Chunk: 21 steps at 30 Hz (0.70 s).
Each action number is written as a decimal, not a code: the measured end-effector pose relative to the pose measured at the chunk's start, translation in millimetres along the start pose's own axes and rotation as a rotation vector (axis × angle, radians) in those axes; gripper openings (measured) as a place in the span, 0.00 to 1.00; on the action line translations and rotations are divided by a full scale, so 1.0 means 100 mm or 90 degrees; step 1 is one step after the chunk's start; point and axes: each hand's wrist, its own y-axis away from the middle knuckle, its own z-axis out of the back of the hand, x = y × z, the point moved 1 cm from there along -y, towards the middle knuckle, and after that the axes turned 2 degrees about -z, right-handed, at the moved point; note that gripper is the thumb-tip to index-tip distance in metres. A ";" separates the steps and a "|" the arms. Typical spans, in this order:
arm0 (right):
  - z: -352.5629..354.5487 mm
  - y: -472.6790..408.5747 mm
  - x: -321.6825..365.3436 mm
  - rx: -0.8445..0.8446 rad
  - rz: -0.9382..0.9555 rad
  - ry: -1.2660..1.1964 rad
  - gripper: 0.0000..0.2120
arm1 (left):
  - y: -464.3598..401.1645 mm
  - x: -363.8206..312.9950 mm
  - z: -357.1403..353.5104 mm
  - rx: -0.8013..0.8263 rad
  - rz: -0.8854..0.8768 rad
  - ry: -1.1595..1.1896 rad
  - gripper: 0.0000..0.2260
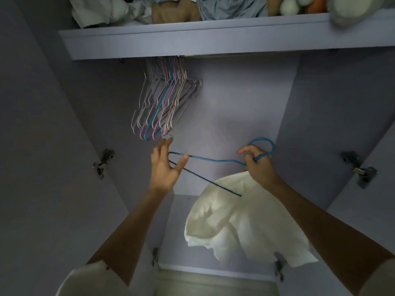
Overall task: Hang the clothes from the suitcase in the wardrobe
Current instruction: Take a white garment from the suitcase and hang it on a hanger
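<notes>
shelf clothes (224, 7) cropped, hanger hooks (168, 60) hidden

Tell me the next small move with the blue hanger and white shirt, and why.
Probably slide the free end of the blue hanger into the white shirt. The right hand grips the hanger at its hook with the shirt hanging below, not yet on it, while the left hand is open at the hanger's far end, ready to guide it.
</notes>
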 end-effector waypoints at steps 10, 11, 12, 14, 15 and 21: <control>0.06 -0.01 0.22 -0.036 -0.014 -0.098 0.16 | 0.54 0.26 -0.68 0.552 0.368 -0.015 0.35; 0.07 0.00 0.25 -0.051 -0.011 -0.110 0.16 | 0.58 0.25 -0.74 0.593 0.367 -0.064 0.36; 0.09 0.01 0.28 -0.068 -0.005 -0.120 0.15 | 0.61 0.26 -0.76 0.615 0.358 -0.125 0.35; 0.18 0.03 0.30 -0.095 0.001 -0.141 0.13 | 0.66 0.30 -0.74 0.596 0.369 -0.205 0.26; 0.22 0.03 0.29 -0.100 -0.002 -0.154 0.12 | 0.65 0.33 -0.70 0.555 0.385 -0.202 0.21; 0.44 0.15 -0.08 -0.062 0.026 -0.007 0.05 | 0.44 0.37 -0.38 0.257 0.501 0.096 0.11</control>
